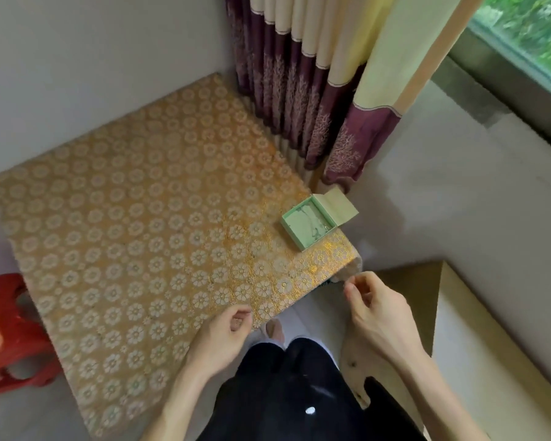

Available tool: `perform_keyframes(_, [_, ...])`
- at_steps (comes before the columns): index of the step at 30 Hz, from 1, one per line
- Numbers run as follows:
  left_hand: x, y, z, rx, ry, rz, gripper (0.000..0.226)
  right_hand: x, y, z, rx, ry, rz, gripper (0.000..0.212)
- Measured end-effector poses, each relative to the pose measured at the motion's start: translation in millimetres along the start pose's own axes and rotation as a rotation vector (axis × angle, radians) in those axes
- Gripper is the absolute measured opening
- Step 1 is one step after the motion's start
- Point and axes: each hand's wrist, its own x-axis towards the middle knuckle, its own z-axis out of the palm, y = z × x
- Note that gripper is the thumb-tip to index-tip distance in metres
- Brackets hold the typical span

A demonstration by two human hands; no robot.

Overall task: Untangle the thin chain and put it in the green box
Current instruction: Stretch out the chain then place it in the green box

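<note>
Left hand (226, 332) and right hand (376, 310) hang apart at the tabletop's (140, 218) near edge, each seemingly pinching (the chain is too thin to see); a hard pull could tighten knots, or drop it short of the box (309, 226) at the right edge.

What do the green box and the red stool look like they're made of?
Green box: probably matte cardboard, given its thin walls and folded-back lid flap. Red stool: likely moulded plastic, with a smooth, slightly glossy surface and cut-out openings.
</note>
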Motion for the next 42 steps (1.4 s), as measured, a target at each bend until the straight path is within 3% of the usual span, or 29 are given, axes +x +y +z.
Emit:
perform_keyframes(19, [165,27,-44,0.066,-0.032,0.043,0.037,141,-46,59,-0.061,-0.212,-0.045,0.012])
perform_keyframes(24, [190,32,-28,-0.068,0.005,0.066,0.035,173,-46,74,-0.026,-0.289,-0.16,0.011])
perform_keyframes(28, [205,46,-14,-0.231,-0.066,0.135,0.035,189,-43,75,0.024,-0.351,-0.179,0.011])
perform_keyframes(36, [235,55,14,-0.292,-0.129,0.193,0.016,215,-25,85,0.002,-0.324,-0.163,0.01])
perform_keyframes(42, [236,38,8,-0.391,-0.22,0.093,0.006,227,-8,84,0.0,-0.284,-0.134,0.013])
